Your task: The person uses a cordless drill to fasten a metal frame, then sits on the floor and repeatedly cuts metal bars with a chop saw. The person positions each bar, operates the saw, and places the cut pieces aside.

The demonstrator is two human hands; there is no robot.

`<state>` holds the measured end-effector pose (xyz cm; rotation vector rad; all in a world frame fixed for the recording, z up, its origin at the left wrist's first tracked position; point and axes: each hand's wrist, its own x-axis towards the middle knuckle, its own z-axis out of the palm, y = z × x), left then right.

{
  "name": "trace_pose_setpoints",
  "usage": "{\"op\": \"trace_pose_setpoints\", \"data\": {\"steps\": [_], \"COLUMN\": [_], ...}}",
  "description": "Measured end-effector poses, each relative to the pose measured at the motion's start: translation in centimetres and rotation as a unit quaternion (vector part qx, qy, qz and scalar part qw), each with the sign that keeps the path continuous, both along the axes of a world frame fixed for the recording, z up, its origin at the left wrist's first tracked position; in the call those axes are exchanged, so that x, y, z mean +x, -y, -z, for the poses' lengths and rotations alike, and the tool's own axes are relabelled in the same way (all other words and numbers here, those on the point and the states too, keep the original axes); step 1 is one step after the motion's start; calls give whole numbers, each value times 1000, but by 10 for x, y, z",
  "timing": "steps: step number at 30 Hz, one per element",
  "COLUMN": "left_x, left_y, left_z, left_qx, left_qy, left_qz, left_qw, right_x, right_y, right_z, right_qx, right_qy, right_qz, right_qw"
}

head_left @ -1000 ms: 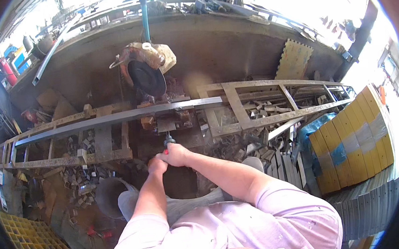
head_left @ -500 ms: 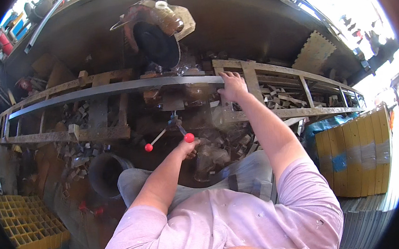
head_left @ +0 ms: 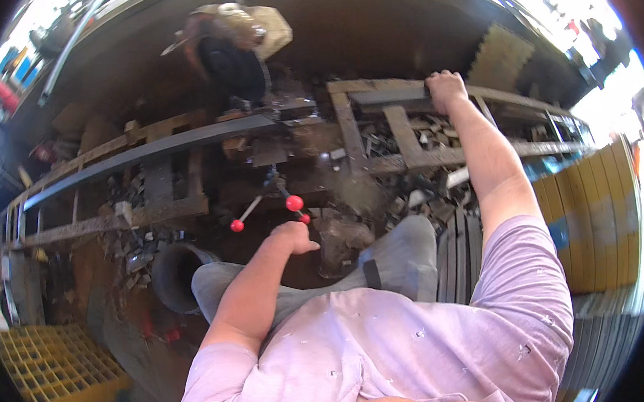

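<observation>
Far left and low stands a yellow grid crate [head_left: 44,366], one only, well apart from the work. Above it a long dark steel bar [head_left: 151,148] runs across the bench, its long axis going from lower left to upper right and ending under the dark machine [head_left: 232,64] at the top.

Below the bar's right end hangs a spoked handle [head_left: 276,197]. I count three red knobs: one out at lower left on its spoke [head_left: 238,226], one higher and to the right [head_left: 294,202], and a third [head_left: 305,219] mostly hidden just below that. The spokes fan down and toward the person from a hub [head_left: 273,181].

The left hand [head_left: 292,238] sits just under the knobs, the nearer hand by far. Its fingers curl in a loose fist and seem to touch or cup the lowest knob; I cannot tell whether they truly grip it. The handle lies straight above and slightly ahead of those fingers.

Further right, the right hand [head_left: 445,88] is stretched out at full reach, fingers clenched over the top rail of a rusty metal frame [head_left: 407,130], well apart from the handle. One frame here, with scrap pieces [head_left: 412,186] heaped under it. Far right, stacked yellow panels [head_left: 592,225].
</observation>
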<state>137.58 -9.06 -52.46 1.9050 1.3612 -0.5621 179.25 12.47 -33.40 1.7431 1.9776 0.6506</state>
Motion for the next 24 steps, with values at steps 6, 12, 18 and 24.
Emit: {"op": "trace_pose_setpoints", "data": {"steps": [6,12,18,24], "left_x": [-3,-5,-20,-33], "left_y": [10,43,77,100], "left_z": [-5,-41,-62,-98], "left_qx": [35,10,19,113], "left_qy": [64,111,153,160], "left_qz": [23,-27,-55,-89], "left_qw": [997,993,987,977], "right_x": [134,179,123,134], "right_y": [161,417,549,540], "right_z": [32,220,312,335], "right_qx": [67,11,-40,-50], "right_qy": [-316,-710,-558,-432], "right_qz": [180,316,550,641], "right_qw": [929,629,620,632]}}
